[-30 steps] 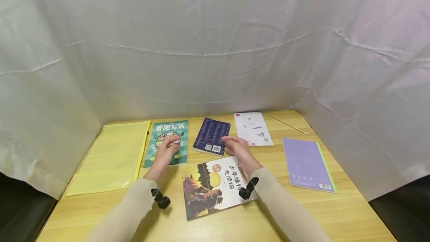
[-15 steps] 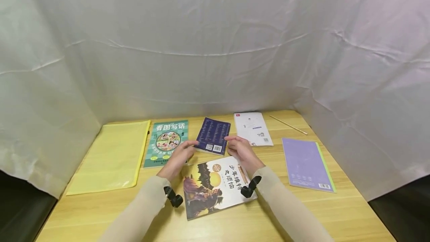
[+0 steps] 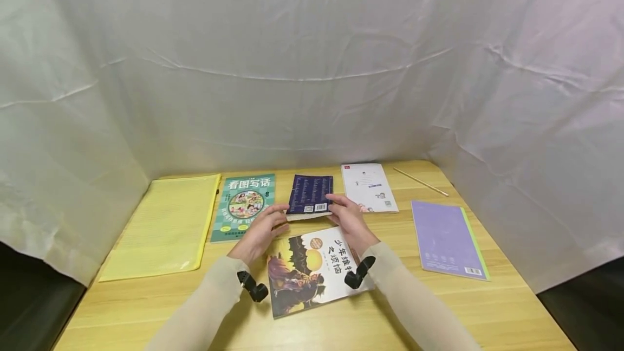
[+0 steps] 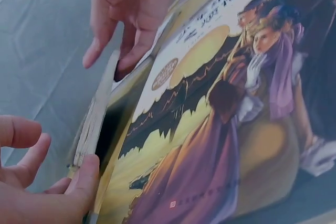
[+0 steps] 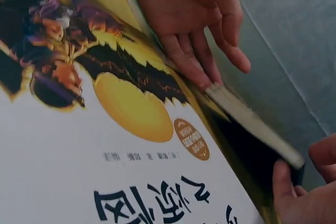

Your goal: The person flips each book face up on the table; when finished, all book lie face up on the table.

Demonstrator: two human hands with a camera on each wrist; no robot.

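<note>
We have both hands on the dark blue book (image 3: pixel 310 195), which sits at the middle of the wooden table (image 3: pixel 507 307) between the green picture-writing book (image 3: pixel 242 205) and the white booklet (image 3: pixel 369 186). Our left hand (image 3: pixel 261 227) presses its fingertips against the book's near left corner, and our right hand (image 3: pixel 347 215) meets the near right corner, so the book is caught between the two. In the wrist views its near edge stands lifted off the table, page block showing, with fingers (image 5: pixel 189 59) laid straight along it and a thumb (image 4: pixel 86 182) propped under the opposite end (a two-sided hold suits a thick paperback that would otherwise sag or slide). The fingers are spread a little, not curled tight.

Just in front of the hands lies the illustrated novel (image 3: pixel 312 270), flat and tilted, its top edge close under the raised book. A yellow zip folder (image 3: pixel 163 226) lies far left, a purple notebook (image 3: pixel 446 237) to the right, and a thin pencil (image 3: pixel 420 181) near the back corner.
</note>
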